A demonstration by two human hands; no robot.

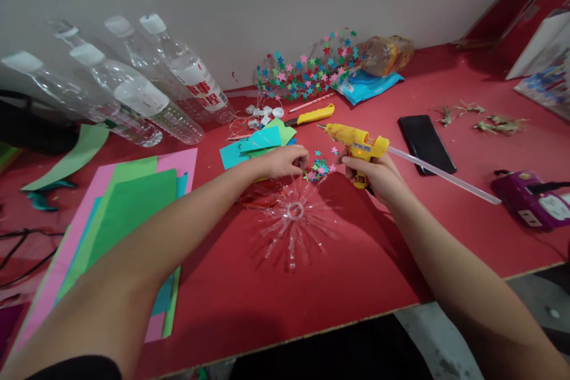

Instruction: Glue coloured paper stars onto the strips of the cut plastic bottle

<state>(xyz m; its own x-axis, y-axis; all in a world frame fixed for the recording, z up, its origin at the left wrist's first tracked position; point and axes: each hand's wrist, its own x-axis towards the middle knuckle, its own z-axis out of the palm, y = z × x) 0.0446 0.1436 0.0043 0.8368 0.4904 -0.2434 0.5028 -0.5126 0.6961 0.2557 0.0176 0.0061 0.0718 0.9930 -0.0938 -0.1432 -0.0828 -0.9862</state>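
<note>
A red table carries a craft job at its gluing stage: paper stars are being picked up to go, by the look of it, onto a cut plastic bottle. A stack of coloured sheets in pink, green and blue lies at the left edge, and clear bottles lean along the wall behind it. Further back rests a finished bottle piece already covered in stars.

The right hand is closed around the grip of a yellow glue gun, its nozzle pointing left and a clear glue stick trailing out behind. The left hand is curled with its fingertips pinched just beside the star pile; whether a star is already between them cannot be told. A phone lies face down to the right of the gun, a purple power strip near the table's right edge, and a yellow knife beyond the hands.

The splayed bottle top sits on the table directly below both hands, its clear strips fanned flat around the neck ring like a sunburst and bare of stars. The pile of stars, tiny and many-coloured, lies between the two hands, touching neither clearly. The next move likely calls for one star lifted cleanly, a small dot of hot glue, and fingers kept off the nozzle.
</note>
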